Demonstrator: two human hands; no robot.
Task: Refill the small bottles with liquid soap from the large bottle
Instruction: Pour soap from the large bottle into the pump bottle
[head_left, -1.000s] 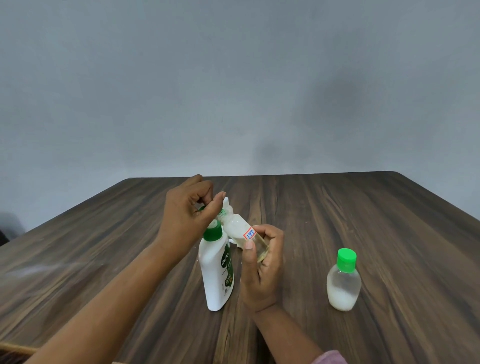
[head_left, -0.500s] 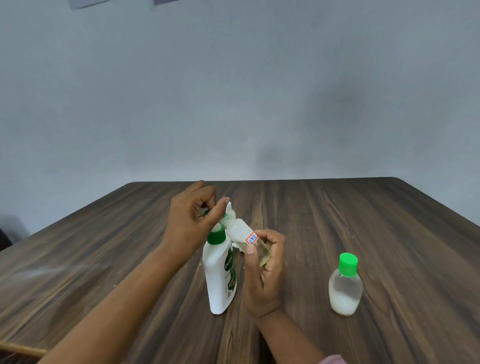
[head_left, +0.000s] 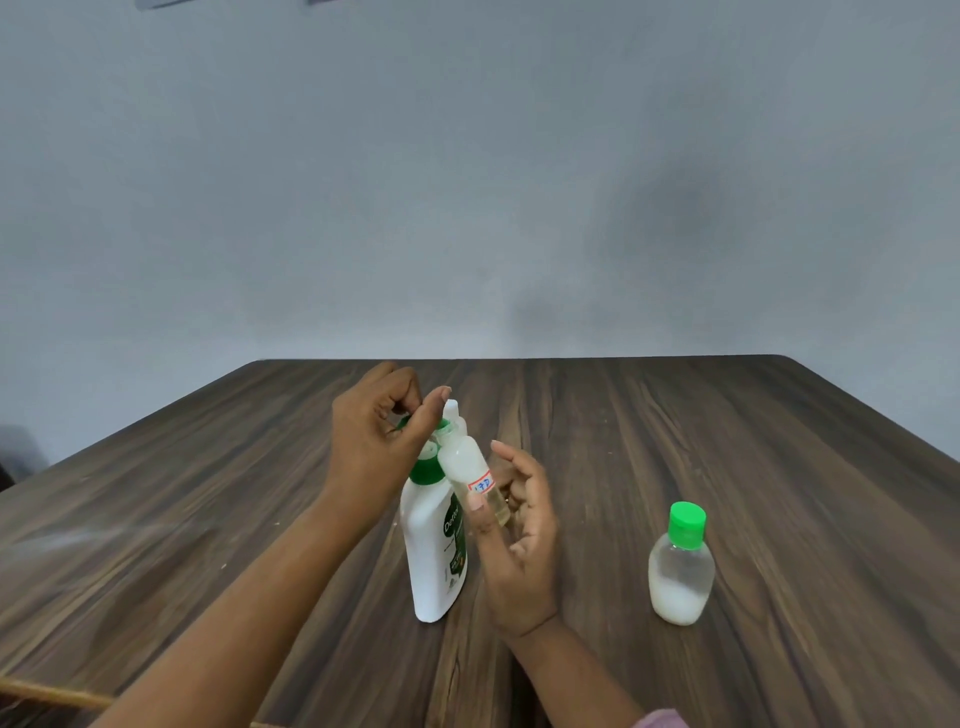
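Observation:
A large white soap bottle (head_left: 431, 561) with a green collar and a white top stands upright at the middle of the wooden table (head_left: 727, 441). Just in front of its top, a small clear bottle (head_left: 465, 462) with a red-edged sticker is tilted, neck pointing up and left. My right hand (head_left: 519, 545) holds its lower end between thumb and fingers, the index finger raised. My left hand (head_left: 374, 441) pinches the green cap at the small bottle's neck; the cap is mostly hidden by my fingers.
A second small clear bottle (head_left: 680, 571) with a green cap stands upright to the right, partly filled with white liquid. A plain grey wall rises behind the table's far edge.
My right hand's fingers have loosened and spread around the small bottle, which has tipped more upright. My left hand stays pinched on the cap.

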